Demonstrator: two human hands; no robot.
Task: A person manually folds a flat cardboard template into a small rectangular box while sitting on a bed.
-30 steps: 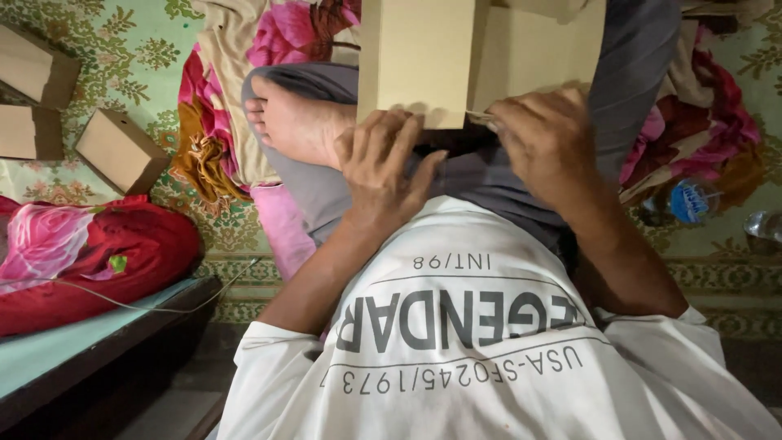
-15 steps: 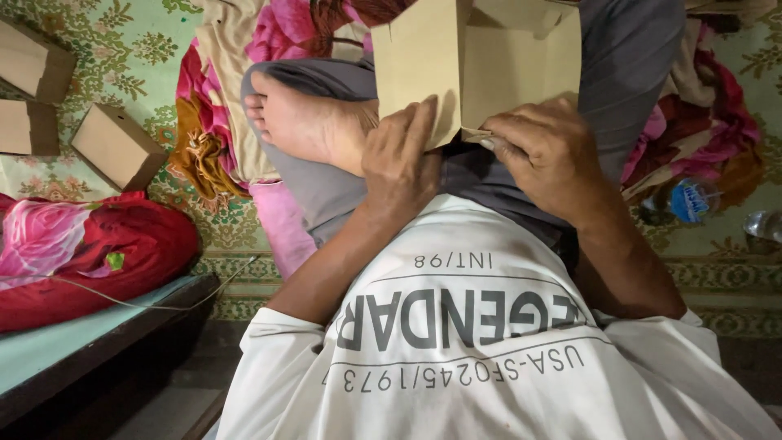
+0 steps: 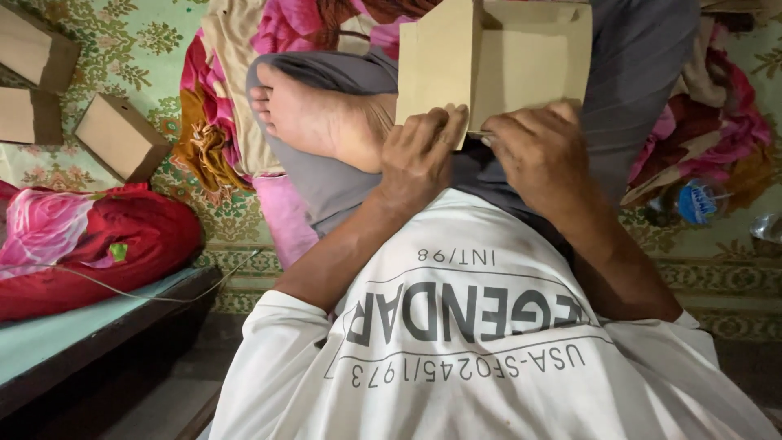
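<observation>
Both hands work a half-formed cardboard box (image 3: pixel 497 61), a flat-sided piece of plain tan card with crisp folds, held over the person's lap at the far middle of the scene. The left hand (image 3: pixel 419 155) has its grip closed on the box's near left edge, fingers curled over the card. The right hand (image 3: pixel 533 151) presses on the near right edge, its fingers bent down and together against the card, pinching a narrow flap. The box stands open toward the camera, its inner walls smooth and matte, with a small notch at the far right corner.

Just left of the box lies a bare foot (image 3: pixel 314 118), resting on grey trousers (image 3: pixel 643 57). Below them spreads a floral cloth (image 3: pixel 220 122) in pink, cream and brown. On the far left, three finished cardboard boxes (image 3: pixel 118 137) of the same tan card sit on a green patterned bedsheet (image 3: pixel 138 49), well apart from the hands. A rumpled red cloth bundle (image 3: pixel 122 244) lies at the near left. At the right edge rests a clear plastic bottle (image 3: pixel 692 202) with a blue label.
</observation>
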